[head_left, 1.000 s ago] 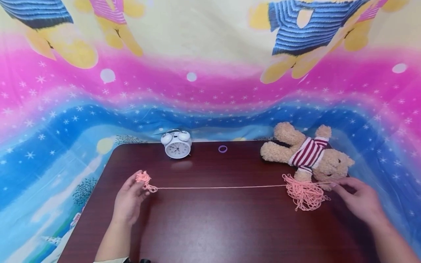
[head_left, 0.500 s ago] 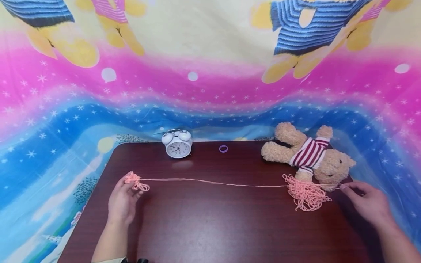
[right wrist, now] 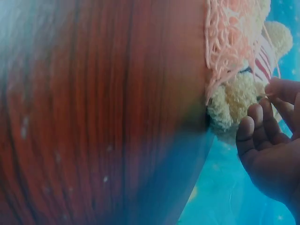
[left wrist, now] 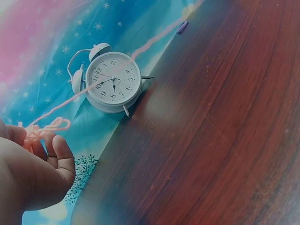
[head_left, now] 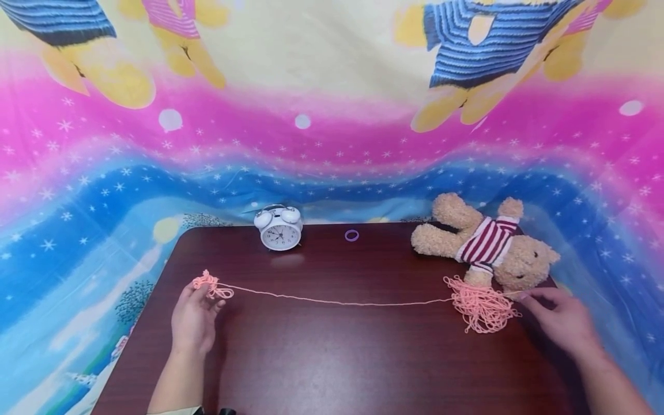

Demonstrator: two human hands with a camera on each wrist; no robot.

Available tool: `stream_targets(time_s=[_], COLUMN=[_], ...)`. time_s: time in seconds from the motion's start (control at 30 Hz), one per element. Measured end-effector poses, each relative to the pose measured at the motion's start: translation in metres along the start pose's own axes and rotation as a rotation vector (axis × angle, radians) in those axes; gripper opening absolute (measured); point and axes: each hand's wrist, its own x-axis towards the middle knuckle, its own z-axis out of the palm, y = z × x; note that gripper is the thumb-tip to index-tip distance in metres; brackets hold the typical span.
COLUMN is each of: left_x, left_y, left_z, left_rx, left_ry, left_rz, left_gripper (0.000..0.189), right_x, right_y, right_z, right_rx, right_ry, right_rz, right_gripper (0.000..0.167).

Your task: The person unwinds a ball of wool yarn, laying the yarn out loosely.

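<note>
My left hand [head_left: 193, 320] grips a small bundle of pink yarn [head_left: 207, 282] between thumb and fingers, left of centre over the table. From it a single yarn strand [head_left: 332, 302] runs right, sagging a little, to a loose tangled yarn heap [head_left: 482, 305] lying beside the teddy bear. With thumb and forefinger my right hand [head_left: 562, 323] pinches a yarn strand just right of the heap; its other fingers curl loosely in the right wrist view. The teddy bear [head_left: 487, 242], in a maroon and white striped shirt, lies on its side with its head near my right hand.
A white twin-bell alarm clock [head_left: 280, 230] stands at the back left of the dark wooden table [head_left: 337, 357]. Right of it lies a purple ring [head_left: 351, 235]. A printed cloth [head_left: 332, 155] hangs close behind the table and along both sides.
My left hand has shifted left with the yarn bundle. The strand was taut, and now it sags. My right hand moved right, then back again.
</note>
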Motion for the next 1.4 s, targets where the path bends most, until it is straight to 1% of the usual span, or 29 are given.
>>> stream_targets(time_s=[0.13, 0.23, 0.33, 0.47, 0.63, 0.73, 0.87, 0.97, 1.07, 1.2, 1.4], left_x=[-0.001, -0.002, -0.003, -0.003, -0.003, -0.003, -0.005, -0.006, -0.008, -0.01, -0.012], left_y=[-0.001, -0.002, -0.002, -0.002, -0.005, -0.007, -0.011, -0.014, -0.017, -0.022, -0.027], left_z=[0.002, 0.004, 0.005, 0.009, 0.013, 0.016, 0.022, 0.027, 0.034, 0.042, 0.055], left_rx=[0.019, 0.023, 0.034, 0.074, 0.104, 0.123, 0.184, 0.22, 0.222, 0.219, 0.242], left_ry=[-0.009, -0.01, -0.013, -0.018, -0.043, -0.072, -0.102, -0.114, -0.128, -0.153, -0.221], left_rz=[-0.001, 0.002, 0.006, 0.021, 0.031, 0.029, 0.021, 0.02, 0.022, 0.021, 0.042], left_gripper=[0.021, 0.022, 0.023, 0.025, 0.026, 0.029, 0.036, 0.04, 0.038, 0.032, 0.032], right_x=[0.001, 0.002, 0.003, 0.005, 0.005, 0.006, 0.009, 0.012, 0.015, 0.019, 0.023], right_y=[-0.003, -0.003, -0.003, -0.011, -0.031, -0.044, -0.061, -0.074, -0.085, -0.099, -0.118], right_z=[0.005, 0.008, 0.007, 0.001, -0.002, 0.001, 0.01, 0.017, 0.025, 0.037, 0.053], right_rx=[-0.026, -0.035, -0.029, 0.003, 0.02, 0.037, 0.065, 0.1, 0.132, 0.16, 0.26], right_ry=[-0.041, -0.063, -0.053, -0.034, -0.01, -0.021, -0.054, -0.077, -0.086, -0.077, -0.104], right_rz=[-0.063, -0.092, -0.109, -0.115, -0.146, -0.146, -0.128, -0.137, -0.152, -0.178, -0.174], right_gripper=[0.026, 0.024, 0.023, 0.025, 0.029, 0.032, 0.031, 0.031, 0.031, 0.028, 0.027])
